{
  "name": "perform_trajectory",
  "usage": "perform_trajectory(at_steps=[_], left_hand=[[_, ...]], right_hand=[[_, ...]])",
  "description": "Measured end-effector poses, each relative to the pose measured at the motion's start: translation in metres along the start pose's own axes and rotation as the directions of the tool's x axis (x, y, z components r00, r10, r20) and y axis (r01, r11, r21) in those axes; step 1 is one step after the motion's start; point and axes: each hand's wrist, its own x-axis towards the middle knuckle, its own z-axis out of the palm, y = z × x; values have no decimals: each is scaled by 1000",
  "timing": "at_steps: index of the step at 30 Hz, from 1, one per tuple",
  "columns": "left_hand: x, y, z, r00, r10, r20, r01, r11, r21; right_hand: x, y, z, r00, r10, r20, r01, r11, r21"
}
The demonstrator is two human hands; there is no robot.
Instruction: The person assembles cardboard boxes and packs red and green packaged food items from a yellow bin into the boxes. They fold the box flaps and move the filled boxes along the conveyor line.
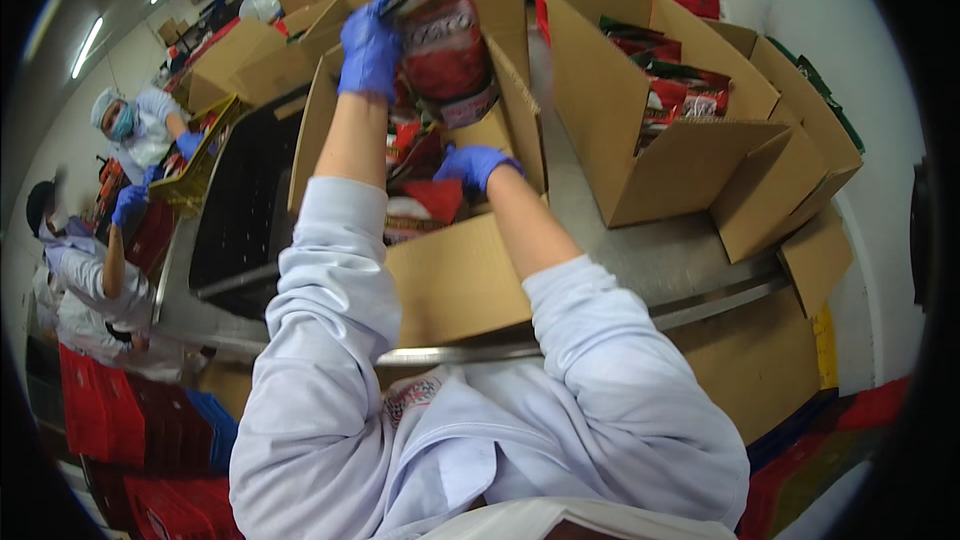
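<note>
My left hand (370, 48), in a blue glove, is closed on the upper left edge of a red pouch (445, 45). The pouch is raised upright over an open cardboard box (460, 275) in front of me. Inside that box lie several more red pouches (430, 202). My right hand (478, 168), also gloved in blue, is down in the box beside these pouches. Its thumb and fingers look apart, with nothing visible between them; the fingertips are partly hidden, so I cannot tell whether they touch a pouch.
To the right, another open cardboard box (690, 165) holds red and green pouches on the metal table (585, 240). A black bin (245, 195) stands left of my box. Two co-workers (140, 125) stand at the left by a yellow crate (190, 190). Red crates (105, 410) are stacked lower left.
</note>
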Motion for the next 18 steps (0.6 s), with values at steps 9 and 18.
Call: perform_trajectory(at_steps=[9, 18], left_hand=[[38, -40, -17, 841, -135, 525, 241, 960, -139], [33, -123, -18, 664, -501, 555, 352, 864, 359]], right_hand=[[-39, -30, -2, 985, 100, -141, -125, 976, -180], [2, -11, 12, 978, 45, -203, -92, 969, -228]])
